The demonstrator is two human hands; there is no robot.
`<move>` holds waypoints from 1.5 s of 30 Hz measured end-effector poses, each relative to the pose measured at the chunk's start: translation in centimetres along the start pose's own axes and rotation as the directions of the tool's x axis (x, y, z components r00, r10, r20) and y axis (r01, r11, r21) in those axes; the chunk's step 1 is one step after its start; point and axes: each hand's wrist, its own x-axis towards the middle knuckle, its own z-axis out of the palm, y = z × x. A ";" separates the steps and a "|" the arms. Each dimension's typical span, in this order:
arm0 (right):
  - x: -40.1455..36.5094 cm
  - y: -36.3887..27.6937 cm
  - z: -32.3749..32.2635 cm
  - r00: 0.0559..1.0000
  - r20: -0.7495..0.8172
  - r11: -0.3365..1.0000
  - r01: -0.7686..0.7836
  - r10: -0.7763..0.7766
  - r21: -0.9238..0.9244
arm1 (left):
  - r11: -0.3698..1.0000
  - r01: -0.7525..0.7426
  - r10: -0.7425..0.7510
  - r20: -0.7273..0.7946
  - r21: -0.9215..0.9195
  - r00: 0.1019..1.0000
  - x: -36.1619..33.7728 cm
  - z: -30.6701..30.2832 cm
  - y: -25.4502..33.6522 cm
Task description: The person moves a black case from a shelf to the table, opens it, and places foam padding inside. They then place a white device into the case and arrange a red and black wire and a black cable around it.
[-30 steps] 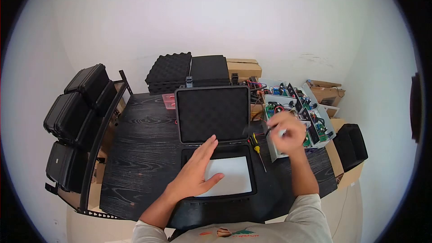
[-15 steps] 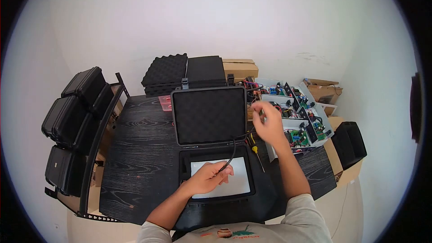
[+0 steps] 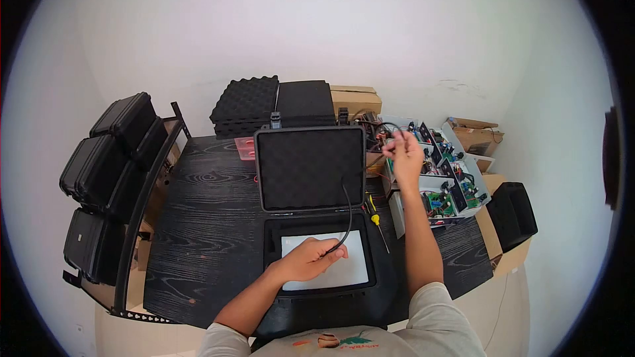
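A black case (image 3: pixel 260 172) lies open on the dark table, with foam inside its raised lid and a white flat panel (image 3: pixel 352 266) in its base. Over this panel, my left hand (image 3: pixel 311 259) is closed round a black cable (image 3: pixel 350 215), which rises in a curve in front of the lid. My right hand (image 3: pixel 405 153) is raised to the right of the lid, its fingers bent together on a dark looped stretch of cable. A yellow screwdriver (image 3: pixel 376 219) lies right of the case.
Several grey housings with circuit boards (image 3: pixel 440 203) stand on the right, beside a carton (image 3: pixel 512 261) holding black foam. Black foam sheets (image 3: pixel 304 102) are stacked behind the case. Several closed black cases (image 3: pixel 96 170) sit on the left rack.
My right hand has moved up and slightly right, and a loop of cable now shows beside it. My left hand keeps its hold on the cable almost in place.
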 end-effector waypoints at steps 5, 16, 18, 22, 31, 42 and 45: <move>-2.0 -5.4 -1.4 0.985 0.040 0.976 0.158 -0.166 0.151 | 0.995 -0.011 0.010 -0.010 -0.104 1.000 -0.3 0.1 -0.6; -8.8 -11.8 -6.4 0.784 0.610 0.967 0.049 0.118 -0.250 | 0.674 -0.426 0.296 -0.308 -0.604 0.904 -2.7 -0.6 2.1; -8.8 -12.9 -6.7 0.654 0.725 0.916 0.121 0.217 -0.383 | 0.642 -0.433 0.316 -0.297 -0.632 0.901 -2.9 -1.2 2.5; -8.3 -11.3 -5.4 0.752 0.608 0.829 0.154 0.254 -0.537 | 0.695 -0.397 0.305 -0.255 -0.600 0.918 -3.0 -1.2 3.2; -5.0 2.6 -1.2 0.933 0.357 0.707 0.220 0.049 -0.672 | 0.746 -0.293 0.258 -0.146 -0.598 0.955 -3.1 -0.9 3.1; -2.3 3.5 -0.8 0.982 -0.021 0.982 0.186 -0.186 0.009 | 0.772 -0.254 0.235 -0.109 -0.583 0.966 -2.9 -1.3 2.6; -2.6 1.2 -2.9 0.968 0.023 0.968 0.251 -0.251 0.007 | 0.785 -0.310 0.230 -0.212 -0.536 0.950 -2.5 -0.8 2.8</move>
